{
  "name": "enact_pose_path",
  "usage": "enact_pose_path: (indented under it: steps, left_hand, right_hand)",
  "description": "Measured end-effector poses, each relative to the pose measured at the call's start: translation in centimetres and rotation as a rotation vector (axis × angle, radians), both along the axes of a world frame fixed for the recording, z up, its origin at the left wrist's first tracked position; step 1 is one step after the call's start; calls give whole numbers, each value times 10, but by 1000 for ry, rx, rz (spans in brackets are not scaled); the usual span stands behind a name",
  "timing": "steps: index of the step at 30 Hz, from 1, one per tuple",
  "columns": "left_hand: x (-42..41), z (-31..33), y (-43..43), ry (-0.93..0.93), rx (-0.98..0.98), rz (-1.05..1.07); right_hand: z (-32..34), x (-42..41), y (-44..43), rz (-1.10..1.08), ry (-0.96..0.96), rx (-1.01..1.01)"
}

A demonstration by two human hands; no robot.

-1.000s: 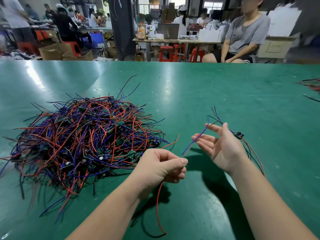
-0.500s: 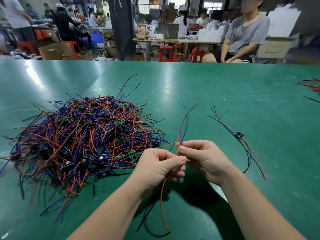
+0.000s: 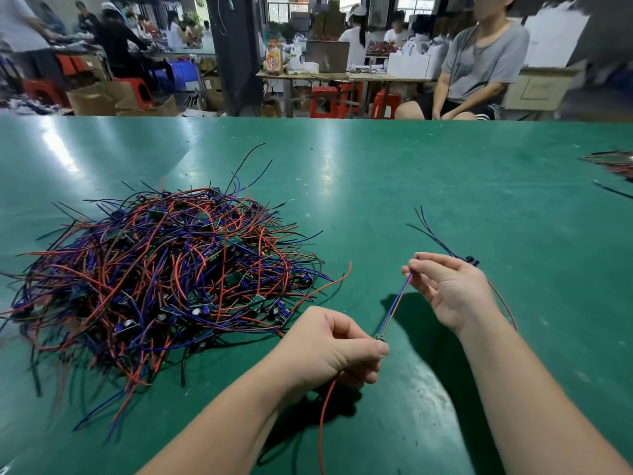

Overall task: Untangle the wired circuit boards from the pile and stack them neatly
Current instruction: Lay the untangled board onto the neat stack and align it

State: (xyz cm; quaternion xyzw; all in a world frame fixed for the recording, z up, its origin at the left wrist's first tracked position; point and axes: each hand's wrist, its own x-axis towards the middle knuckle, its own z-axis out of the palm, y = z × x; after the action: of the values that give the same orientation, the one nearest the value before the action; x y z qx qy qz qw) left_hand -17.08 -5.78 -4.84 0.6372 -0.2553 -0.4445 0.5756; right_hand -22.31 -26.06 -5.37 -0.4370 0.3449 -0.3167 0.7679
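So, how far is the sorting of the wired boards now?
Hardly begun. Done: one wired board lies apart on the green table, behind the right hand. In hand: the left hand pinches a second board while the right hand pinches its blue wires, stretched between them. Left: the large tangled pile, nearly everything.

I note the left hand (image 3: pixel 329 347) pinching a small circuit board (image 3: pixel 379 337), its blue and red wires (image 3: pixel 394 306) drawn straight to the pinching right hand (image 3: pixel 448 289). Tangled pile (image 3: pixel 154 269) sits left on the green desk (image 3: pixel 445 173).
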Motion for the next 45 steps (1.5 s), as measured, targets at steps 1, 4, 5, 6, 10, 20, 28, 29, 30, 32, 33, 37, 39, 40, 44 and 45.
enact_pose_path:
  steps: [1, 4, 5, 6, 10, 20, 28, 29, 30, 32, 33, 37, 39, 40, 44, 45]
  left_hand:
    - [0, 0, 2, -5, 12, -42]
    - [-7, -1, 2, 0, 1, -135]
    - [-8, -1, 1, 10, -17, -113]
    - [-7, -2, -1, 20, -31, -74]
    - [0, -1, -3, 51, -100, 105]
    - [14, 11, -4, 280, -357, 403]
    - [8, 17, -2, 486, -539, 471]
    - [6, 16, -3, 452, -525, 471]
    - [4, 14, -4, 427, -511, 477]
    - [3, 11, -5, 363, -496, 495]
    - [3, 9, -5, 307, -500, 490]
    - [5, 5, -4, 18, -478, 345]
    - [8, 3, -2, -159, -410, 261]
    - [11, 3, -1, -193, -380, 235]
    - [29, 7, 3, 186, -351, 271]
    - [35, 7, 4, 243, -326, 286]
  right_hand:
    - [-1, 0, -3, -46, -9, 0]
    - [-3, -10, -19, -180, -88, 25]
    - [-4, -14, -22, -188, -100, 18]
    - [-4, -16, -25, -184, -98, -4]
    - [2, -15, -21, -196, -69, -188]
    - [16, -21, 37, 644, 173, -515]
    - [8, -3, 85, 714, -323, -84]
    - [7, 0, 88, 659, -342, -44]
    - [7, 2, 90, 611, -341, -23]
    - [8, 3, 93, 546, -315, -4]
    - [8, 3, 92, 521, -306, 11]
    - [18, 0, 85, 420, -348, 97]
    - [23, -1, 78, 348, -333, 136]
    - [26, -3, 74, 325, -324, 145]
    - [29, -12, 60, 376, -360, 239]
    - [29, -13, 58, 417, -353, 229]
